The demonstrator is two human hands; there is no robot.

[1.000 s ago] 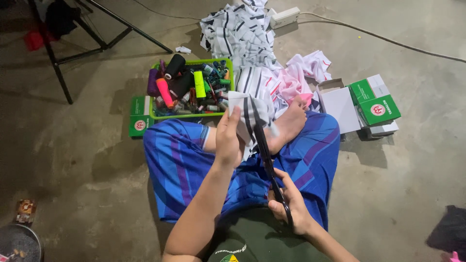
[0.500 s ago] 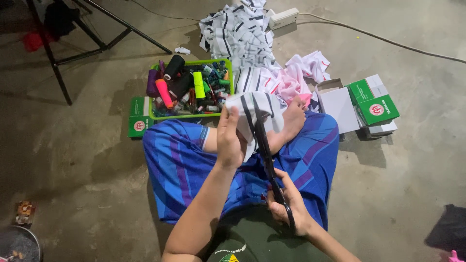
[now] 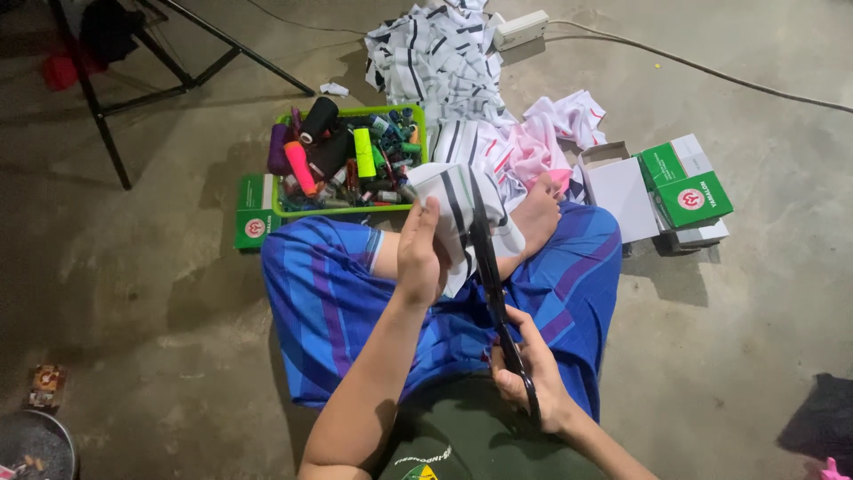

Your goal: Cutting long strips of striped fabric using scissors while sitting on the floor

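Note:
I sit cross-legged on a concrete floor in a blue striped wrap. My left hand (image 3: 419, 253) grips a white piece of cloth with dark stripes (image 3: 453, 209), held up over my lap. My right hand (image 3: 526, 378) is closed around the handles of long black scissors (image 3: 493, 284). Their blades reach up into the cloth beside my left hand. My bare foot (image 3: 538, 218) shows just behind the cloth.
A green tray (image 3: 351, 209) of thread spools sits ahead. Beyond it lie a pile of striped cloth pieces (image 3: 440, 53) and pink-white fabric (image 3: 542, 142). Green-and-white boxes (image 3: 684, 187) lie at right, another (image 3: 253, 209) at left. Black stand legs (image 3: 115, 98) and a cable (image 3: 693, 67) cross the floor.
The scissor blades have moved further up into the striped cloth, and my left hand has shifted slightly with the cloth. My right hand stays on the handles.

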